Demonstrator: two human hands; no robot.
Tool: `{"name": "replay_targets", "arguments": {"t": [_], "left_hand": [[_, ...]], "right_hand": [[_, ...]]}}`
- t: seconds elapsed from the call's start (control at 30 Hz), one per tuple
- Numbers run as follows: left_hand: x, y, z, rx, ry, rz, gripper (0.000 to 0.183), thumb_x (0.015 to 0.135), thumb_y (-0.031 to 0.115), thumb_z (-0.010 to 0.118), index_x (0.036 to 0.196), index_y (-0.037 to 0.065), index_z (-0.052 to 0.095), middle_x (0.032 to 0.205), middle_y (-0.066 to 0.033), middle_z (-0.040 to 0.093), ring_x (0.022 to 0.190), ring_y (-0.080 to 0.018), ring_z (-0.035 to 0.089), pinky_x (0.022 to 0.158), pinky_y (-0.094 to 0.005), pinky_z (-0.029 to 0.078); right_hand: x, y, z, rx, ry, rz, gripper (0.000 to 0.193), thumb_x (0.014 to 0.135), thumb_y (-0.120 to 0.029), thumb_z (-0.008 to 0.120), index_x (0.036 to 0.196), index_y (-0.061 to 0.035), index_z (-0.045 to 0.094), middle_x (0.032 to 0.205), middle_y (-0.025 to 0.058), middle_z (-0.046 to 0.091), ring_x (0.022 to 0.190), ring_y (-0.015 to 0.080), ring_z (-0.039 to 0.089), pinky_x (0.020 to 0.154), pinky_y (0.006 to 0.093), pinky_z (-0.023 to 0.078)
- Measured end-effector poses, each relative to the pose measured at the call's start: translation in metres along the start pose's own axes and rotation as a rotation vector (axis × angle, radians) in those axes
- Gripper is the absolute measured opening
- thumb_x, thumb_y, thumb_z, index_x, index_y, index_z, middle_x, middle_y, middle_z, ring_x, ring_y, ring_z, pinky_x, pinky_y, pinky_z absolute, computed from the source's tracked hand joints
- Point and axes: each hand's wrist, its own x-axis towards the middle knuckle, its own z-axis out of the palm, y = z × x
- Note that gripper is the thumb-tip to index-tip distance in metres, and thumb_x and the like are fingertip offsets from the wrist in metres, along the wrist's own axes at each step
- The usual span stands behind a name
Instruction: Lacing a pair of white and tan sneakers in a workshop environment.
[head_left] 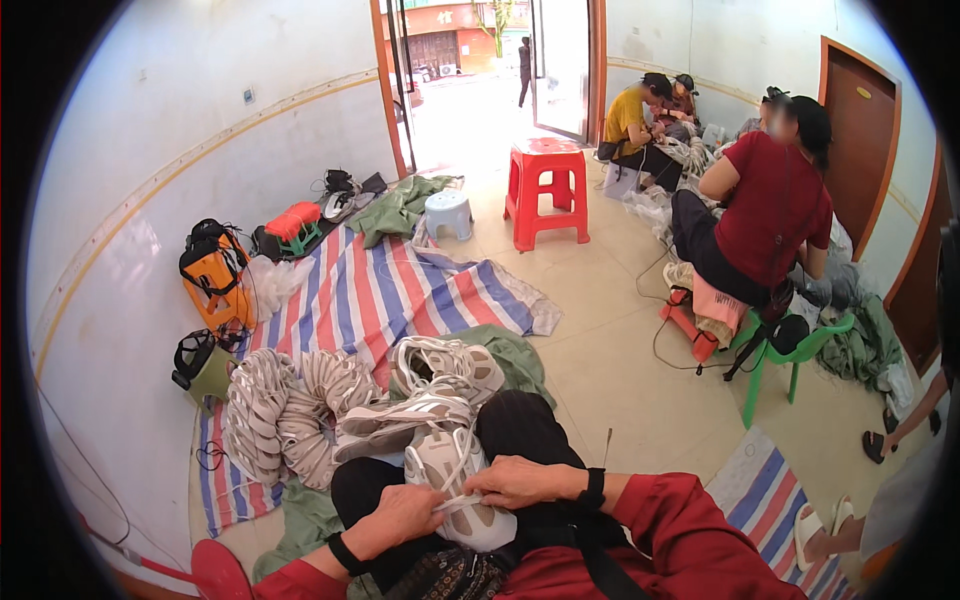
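- 1 beige-and-white shoe (428, 466) sits in the lap between 2 dark-trousered thighs, just ahead of the body.
- Left hand (405, 517) and right hand (512, 482) near each other over it, not touching; fingertips of both look pinched on the white lace (463, 446). Exact grip too small to confirm.
- Step looks like lacing. To do it well: brace the shoe with the thighs so it can't roll.
- Lay lace flat, no twists; even up both ends before pulling.
- Pull both sides equally, snug only; over-tension would probably pucker the upper.
- Watch for loose loops snagging on the loose shoes (420, 408) just beyond, near the knees.
- Left of those: nested shoes (256, 418) in curved stacks, on a red-white-blue striped sheet (375, 305). Sheet is wrinkled; green cloth (525, 368) bunched near the pile.
- Right: green chair (800, 345) on pale tile floor (610, 300).
- Farther: co-worker in red (770, 205) seated to the right; small pale-blue stool (448, 214) and taller red stool (546, 185) mid-floor.
- Far end: co-worker in yellow (627, 112) by the wall; open doorway, bright daylight, so expect glare from there.
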Motion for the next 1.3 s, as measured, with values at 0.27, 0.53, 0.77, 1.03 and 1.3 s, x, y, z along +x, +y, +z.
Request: {"name": "replay_targets", "arguments": {"t": [0.27,0.53,0.77,1.03,1.3], "left_hand": [[-0.083,0.006,-0.021,-0.177,0.379,0.082,0.017,0.077,0.02,0.07,0.073,0.005,0.064,0.102,-0.0114,0.059,0.095,-0.0261,0.057,0.077,-0.0414,0.048],[-0.16,0.027,-0.056,-0.908,0.29,-0.028,0.018,0.075,0.008,0.071,0.068,0.0,0.057,0.061,-0.0067,0.054,0.059,-0.0206,0.057,0.075,-0.0331,0.052],[-0.217,-0.036,-0.106,-0.715,0.557,-0.435,0.032,0.082,0.011,0.061,0.055,0.001,0.045,0.049,-0.0008,0.041,0.046,-0.0067,0.038,0.045,-0.0259,0.027],[-0.252,-0.088,-0.096,0.123,0.67,-0.556,0.034,0.087,0.004,0.06,0.063,-0.002,0.037,0.053,-0.0087,0.033,0.045,-0.0159,0.031,0.045,-0.0321,0.026],[-0.267,-0.107,-0.089,0.419,0.528,-0.491,0.03,0.088,0.009,0.059,0.065,0.001,0.043,0.059,-0.0164,0.046,0.049,-0.0352,0.045,0.048,-0.0422,0.033]], "right_hand": [[0.005,-0.013,0.001,0.021,-0.121,0.093,0.017,0.084,-0.014,0.057,0.101,-0.0105,0.054,0.076,0.0133,0.062,0.075,0.0367,0.063,0.066,0.0455,0.048],[0.008,-0.01,-0.005,-0.007,-0.102,0.107,0.021,0.081,-0.017,0.062,0.101,-0.0127,0.058,0.08,0.0157,0.064,0.077,0.0384,0.063,0.067,0.047,0.05],[0.012,-0.011,-0.016,-0.006,-0.099,0.139,0.023,0.081,-0.013,0.062,0.103,-0.011,0.058,0.075,0.0122,0.064,0.073,0.035,0.064,0.065,0.0448,0.05],[0.014,-0.02,-0.01,0.037,-0.153,0.2,0.025,0.081,-0.01,0.06,0.106,-0.0102,0.058,0.08,0.0149,0.065,0.077,0.0361,0.064,0.069,0.0444,0.049],[0.011,-0.016,-0.011,0.037,-0.143,0.211,0.023,0.081,-0.012,0.06,0.104,-0.0101,0.057,0.08,0.0155,0.065,0.077,0.0373,0.064,0.068,0.045,0.049]]}}
